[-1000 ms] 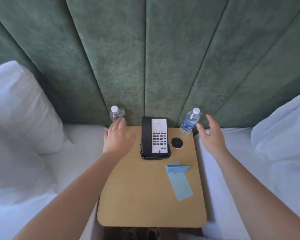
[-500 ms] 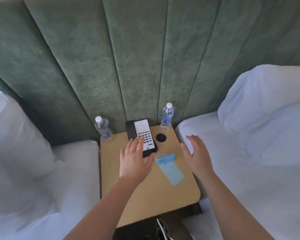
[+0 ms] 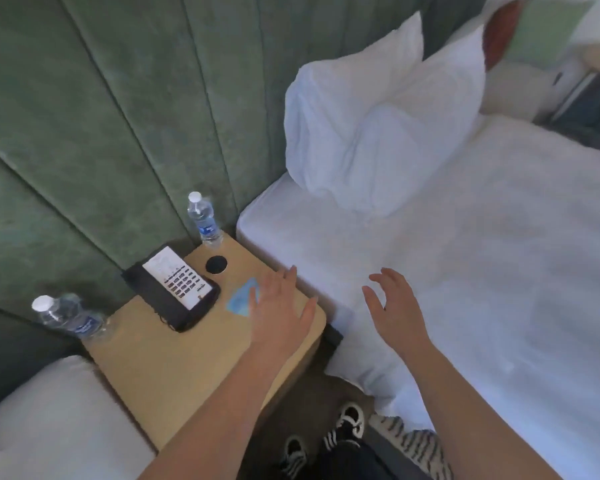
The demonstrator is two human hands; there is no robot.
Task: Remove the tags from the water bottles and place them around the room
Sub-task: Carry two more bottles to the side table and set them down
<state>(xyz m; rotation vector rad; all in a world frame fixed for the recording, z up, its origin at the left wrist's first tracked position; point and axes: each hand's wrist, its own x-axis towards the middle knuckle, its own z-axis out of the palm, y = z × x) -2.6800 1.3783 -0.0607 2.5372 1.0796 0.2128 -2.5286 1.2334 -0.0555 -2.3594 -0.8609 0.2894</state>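
Two clear water bottles with white caps and blue labels stand on a wooden nightstand (image 3: 174,362): one bottle (image 3: 204,220) at its far corner by the green headboard, the other bottle (image 3: 70,318) at its left corner. My left hand (image 3: 280,308) hovers open over the nightstand's right edge, partly covering a blue paper tag (image 3: 240,299). My right hand (image 3: 394,306) is open above the white bed, holding nothing. Neither hand touches a bottle.
A black desk phone (image 3: 174,288) and a round black coaster (image 3: 216,264) sit on the nightstand. White beds flank it, the right bed (image 3: 482,271) with pillows (image 3: 368,133). A padded green headboard (image 3: 118,116) rises behind. My shoes (image 3: 329,434) are on the floor below.
The view has swung right toward the right bed. Both hands have drawn back from the bottles and moved right; my left hand is now over the blue tag, my right over the bed.
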